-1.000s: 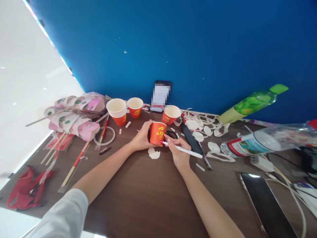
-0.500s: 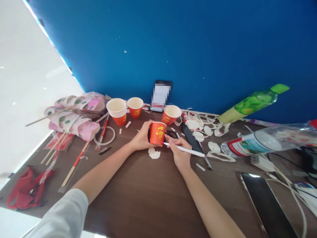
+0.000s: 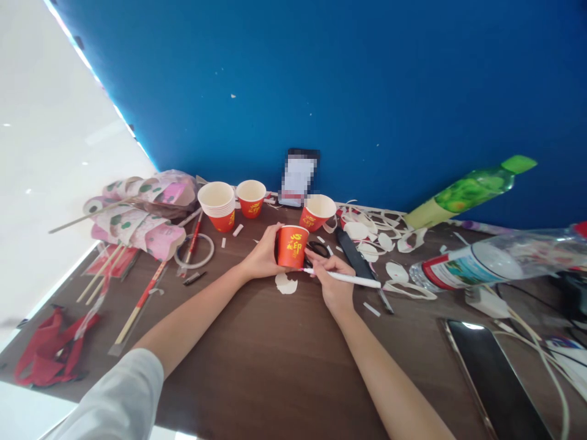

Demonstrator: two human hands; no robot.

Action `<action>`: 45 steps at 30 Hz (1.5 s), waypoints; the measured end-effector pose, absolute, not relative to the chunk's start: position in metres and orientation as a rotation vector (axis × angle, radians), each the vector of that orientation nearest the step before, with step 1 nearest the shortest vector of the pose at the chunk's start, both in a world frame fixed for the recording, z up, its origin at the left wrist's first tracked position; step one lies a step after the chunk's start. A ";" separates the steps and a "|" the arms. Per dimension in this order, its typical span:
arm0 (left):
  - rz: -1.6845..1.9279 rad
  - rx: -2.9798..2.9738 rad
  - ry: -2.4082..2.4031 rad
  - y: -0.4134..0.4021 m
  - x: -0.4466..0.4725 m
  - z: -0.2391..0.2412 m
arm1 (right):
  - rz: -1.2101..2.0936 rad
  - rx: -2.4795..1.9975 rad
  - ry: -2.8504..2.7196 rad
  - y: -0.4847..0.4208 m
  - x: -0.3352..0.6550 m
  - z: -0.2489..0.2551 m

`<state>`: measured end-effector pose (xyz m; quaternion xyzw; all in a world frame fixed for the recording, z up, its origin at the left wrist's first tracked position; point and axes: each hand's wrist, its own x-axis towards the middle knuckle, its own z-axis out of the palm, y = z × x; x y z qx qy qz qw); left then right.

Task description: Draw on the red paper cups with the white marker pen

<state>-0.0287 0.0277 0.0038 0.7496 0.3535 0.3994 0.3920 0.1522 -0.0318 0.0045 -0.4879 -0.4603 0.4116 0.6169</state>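
My left hand (image 3: pixel 265 255) is wrapped round the left side of a red paper cup (image 3: pixel 292 245) with yellow characters, its base turned toward me. In my right hand (image 3: pixel 336 282) is a white marker pen (image 3: pixel 355 279); its pink tip is at the cup's lower right edge. A torn round scrap of white paper (image 3: pixel 286 283) lies on the table just below the cup. Behind the cup stands another red paper cup (image 3: pixel 317 214), upright. Black-handled scissors (image 3: pixel 318 248) are partly hidden behind my right hand.
A cup stack (image 3: pixel 217 205) and a single cup (image 3: pixel 251 198) stand back left. A phone (image 3: pixel 299 176) leans on the blue wall. Paper cuttings (image 3: pixel 367 235), a green bottle (image 3: pixel 463 195), a clear bottle (image 3: pixel 463 267) and a large phone (image 3: pixel 495 379) are right; wrapped sticks (image 3: pixel 137 226) and tape (image 3: pixel 211 252) left.
The cup has turned slightly in my left hand, and its printed characters look a little shifted. The marker has moved very slightly right and down. All else stays in place.
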 end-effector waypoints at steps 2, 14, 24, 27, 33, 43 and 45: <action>1.026 1.904 0.892 0.027 -0.029 0.003 | 0.994 -1.078 -1.026 -0.031 0.151 0.005; 1.063 1.945 0.908 0.025 -0.028 0.009 | 1.081 -1.003 -0.928 -0.032 0.149 0.010; 1.045 1.877 0.963 0.026 -0.027 0.010 | 0.978 -1.035 -1.011 -0.031 0.150 0.002; 1.051 1.876 0.960 0.026 -0.027 0.010 | 0.961 -1.040 -1.042 -0.032 0.149 0.004; 1.059 1.856 0.952 0.025 -0.027 0.012 | 0.943 -1.091 -1.102 -0.034 0.150 0.008; 1.056 1.839 0.942 0.024 -0.026 0.011 | 0.930 -1.077 -1.030 -0.032 0.148 0.004; 1.058 1.839 0.943 0.024 -0.026 0.010 | 0.926 -1.073 -1.010 -0.031 0.148 0.003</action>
